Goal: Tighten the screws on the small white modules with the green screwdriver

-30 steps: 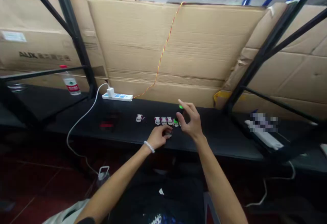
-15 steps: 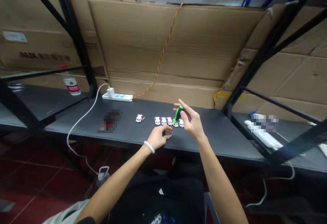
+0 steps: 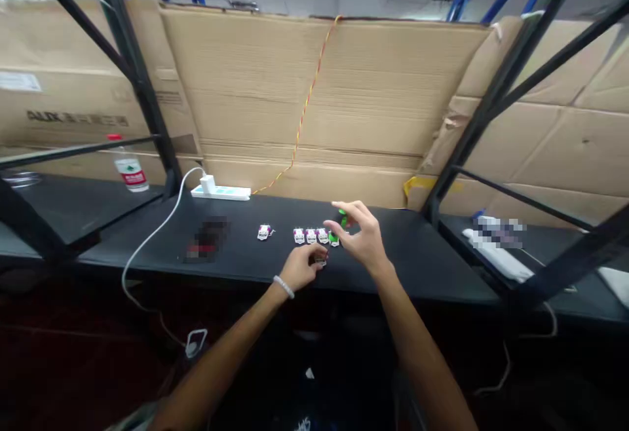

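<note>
My right hand [image 3: 361,241] is closed on a green-handled screwdriver [image 3: 342,217], held upright over a row of small white and pink parts [image 3: 310,236] on the black table [image 3: 422,261]. My left hand [image 3: 302,267] is closed in a pinch on one small part [image 3: 321,261] that rests on the table just in front of the row. Another small white part [image 3: 264,232] lies apart to the left of the row. A white bead bracelet sits on my left wrist.
A white power strip [image 3: 220,192] with a plugged charger and white cable lies at the back left. A water bottle [image 3: 126,166] stands on the left shelf. Cardboard sheets [image 3: 314,97] wall the back. Black rack struts cross at both sides. A blurred dark object [image 3: 207,240] lies left.
The screwdriver handle has swung back and forth in my right hand's fingers, which have shifted slightly left. My left hand has stayed on the small part. The view has tilted slightly.
</note>
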A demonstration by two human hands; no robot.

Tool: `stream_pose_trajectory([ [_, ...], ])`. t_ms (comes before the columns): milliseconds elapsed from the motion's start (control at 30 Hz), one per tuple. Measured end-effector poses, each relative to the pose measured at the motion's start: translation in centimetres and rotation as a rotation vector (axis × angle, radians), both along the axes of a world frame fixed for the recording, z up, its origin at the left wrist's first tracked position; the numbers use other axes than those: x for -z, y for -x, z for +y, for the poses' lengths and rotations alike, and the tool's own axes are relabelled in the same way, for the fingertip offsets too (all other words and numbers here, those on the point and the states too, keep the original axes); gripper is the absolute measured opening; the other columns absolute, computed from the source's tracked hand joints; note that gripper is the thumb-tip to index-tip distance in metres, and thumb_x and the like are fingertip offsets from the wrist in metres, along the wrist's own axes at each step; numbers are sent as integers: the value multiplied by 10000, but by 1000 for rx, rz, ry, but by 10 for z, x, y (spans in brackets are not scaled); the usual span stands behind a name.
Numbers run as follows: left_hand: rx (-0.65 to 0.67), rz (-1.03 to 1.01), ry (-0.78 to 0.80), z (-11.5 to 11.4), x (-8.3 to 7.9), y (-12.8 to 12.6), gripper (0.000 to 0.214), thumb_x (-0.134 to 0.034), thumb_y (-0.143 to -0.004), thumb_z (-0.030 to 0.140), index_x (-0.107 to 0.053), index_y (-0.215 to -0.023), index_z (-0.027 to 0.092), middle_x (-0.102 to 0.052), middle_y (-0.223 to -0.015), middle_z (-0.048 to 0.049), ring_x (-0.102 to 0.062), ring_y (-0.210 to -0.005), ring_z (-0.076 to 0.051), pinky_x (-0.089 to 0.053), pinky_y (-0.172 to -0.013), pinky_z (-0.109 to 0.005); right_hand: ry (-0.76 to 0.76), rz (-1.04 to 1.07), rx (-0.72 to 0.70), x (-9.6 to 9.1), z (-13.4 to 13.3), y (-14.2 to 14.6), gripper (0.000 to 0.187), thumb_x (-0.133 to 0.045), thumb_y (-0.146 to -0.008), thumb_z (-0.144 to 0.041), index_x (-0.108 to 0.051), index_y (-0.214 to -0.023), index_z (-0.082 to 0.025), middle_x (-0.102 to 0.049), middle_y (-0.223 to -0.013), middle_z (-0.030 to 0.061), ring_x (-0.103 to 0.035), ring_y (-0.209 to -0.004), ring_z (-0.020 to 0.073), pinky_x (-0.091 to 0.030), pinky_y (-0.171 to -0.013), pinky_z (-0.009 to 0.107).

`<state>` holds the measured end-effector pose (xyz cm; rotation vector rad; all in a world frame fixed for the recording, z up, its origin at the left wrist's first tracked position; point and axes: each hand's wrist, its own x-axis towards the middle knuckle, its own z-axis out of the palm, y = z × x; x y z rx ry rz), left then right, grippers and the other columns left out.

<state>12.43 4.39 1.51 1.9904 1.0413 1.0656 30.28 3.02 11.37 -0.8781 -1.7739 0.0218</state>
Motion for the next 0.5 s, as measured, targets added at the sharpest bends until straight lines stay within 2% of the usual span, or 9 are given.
stream_pose_trajectory([
  [67, -1, 3, -4, 1, 1, 0, 342, -714, -759, -31, -753, -1023, 182, -822, -1009, -48, -778, -978, -207, -614, -981, -350, -25, -24, 40, -1, 0, 1, 383, -722, -936, -409, -714, -1285, -252, -689, -1028, 79, -659, -825, 214, -609, -793, 389],
  [133, 1, 5, -7, 1, 2, 0, 334, -716, -768, -26, -755, -1024, 186, -822, -1013, -44, -777, -977, -206, -615, -979, -352, 1, -27, -39, 0, -1, 0, 433, -618, -998, -369, -631, -1415, -255, -696, -1190, 115, -694, -968, 241, -607, -881, 416],
  [200, 7, 3, -3, 1, 2, 0, 336, -716, -770, -35, -755, -1016, 191, -822, -1020, -43, -779, -979, -206, -614, -983, -354, 46, -6, -139, 0, -2, -2, 456, -533, -1035, -318, -564, -1488, -271, -698, -1285, 109, -708, -1063, 240, -600, -946, 417],
  [267, 14, -3, 3, 1, 2, 0, 359, -700, -761, -64, -753, -1012, 187, -822, -1025, -47, -779, -996, -208, -608, -997, -354, 54, 9, -142, 0, -2, -3, 411, -566, -1028, -319, -615, -1433, -278, -732, -1193, 79, -715, -992, 220, -607, -897, 383],
  [400, 43, -51, 29, 1, 2, 0, 411, -628, -752, -109, -736, -1031, 174, -821, -1016, -50, -783, -1007, -199, -613, -989, -344, -33, -8, 67, -2, 0, -4, 314, -757, -920, -434, -759, -1172, -247, -687, -925, 38, -590, -694, 171, -553, -677, 335],
  [500, 51, -68, 49, 2, 3, 0, 376, -652, -759, -87, -731, -1021, 171, -819, -992, -54, -787, -983, -201, -622, -972, -348, -67, -2, 116, -1, 1, -3, 344, -766, -911, -477, -761, -1161, -241, -653, -888, 29, -547, -664, 165, -531, -664, 337],
])
